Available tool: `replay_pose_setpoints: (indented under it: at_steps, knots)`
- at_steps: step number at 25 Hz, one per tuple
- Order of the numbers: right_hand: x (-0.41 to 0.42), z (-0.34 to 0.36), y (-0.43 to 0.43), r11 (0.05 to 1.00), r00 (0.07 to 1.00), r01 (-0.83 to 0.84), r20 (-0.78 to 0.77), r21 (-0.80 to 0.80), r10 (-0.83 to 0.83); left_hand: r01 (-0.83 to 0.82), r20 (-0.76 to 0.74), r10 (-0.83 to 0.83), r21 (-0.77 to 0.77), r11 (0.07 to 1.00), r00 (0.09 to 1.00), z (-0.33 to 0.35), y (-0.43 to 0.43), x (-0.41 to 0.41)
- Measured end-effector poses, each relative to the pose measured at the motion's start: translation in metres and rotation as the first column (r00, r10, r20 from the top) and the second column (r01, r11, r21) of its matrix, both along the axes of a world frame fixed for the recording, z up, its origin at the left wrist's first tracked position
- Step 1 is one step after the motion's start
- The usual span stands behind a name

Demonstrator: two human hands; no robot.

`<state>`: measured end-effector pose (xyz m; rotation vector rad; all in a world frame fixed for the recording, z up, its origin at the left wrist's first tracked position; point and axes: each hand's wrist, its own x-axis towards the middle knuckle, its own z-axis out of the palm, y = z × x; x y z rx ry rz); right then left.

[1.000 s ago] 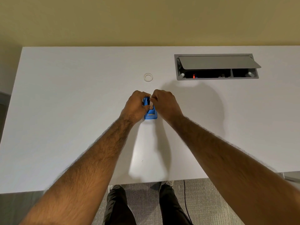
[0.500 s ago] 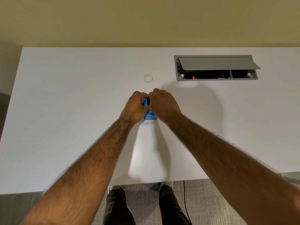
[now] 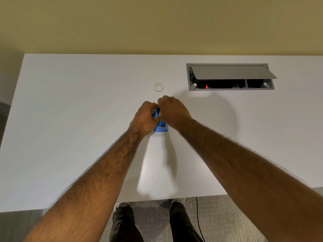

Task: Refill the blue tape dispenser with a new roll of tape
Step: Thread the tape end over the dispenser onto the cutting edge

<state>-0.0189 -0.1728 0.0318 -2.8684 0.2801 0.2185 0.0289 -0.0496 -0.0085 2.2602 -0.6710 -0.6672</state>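
**Two hands on the blue tape holder**

The left hand (image 3: 144, 118) is curled round the left side of the blue tape holder (image 3: 161, 127) and grips it. The right hand (image 3: 172, 110) is curled over the far end of the tape holder and touches the left hand. Its fingers are hidden, so it is not clear what they hold. The tape holder sits on the white table (image 3: 70, 119), in the middle. Its near end sticks out between the wrists. A little clear ring (image 3: 158, 87) lies flat just past the hands. Far to the right, a grey box (image 3: 230, 76) is set in the table with its lid up.
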Motion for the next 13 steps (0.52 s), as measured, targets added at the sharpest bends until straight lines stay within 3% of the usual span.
replay_pose_setpoints:
  at_steps: [4,8,13]
  knots:
    - [-0.001,-0.008,-0.010,0.959,0.986,0.169,-0.037,0.230,-0.165,0.013,-0.011,-0.013,-0.015,1.000,1.000,0.002,0.002,0.000]
    - [-0.016,-0.020,-0.017,0.790,0.923,0.313,0.028,0.527,-0.384,-0.006,-0.037,0.005,-0.034,0.999,0.999,0.002,0.002,-0.002]
    - [-0.023,-0.023,-0.016,0.703,0.913,0.348,-0.055,0.620,-0.404,0.009,-0.021,-0.010,-0.034,0.999,1.000,0.002,0.004,-0.002]
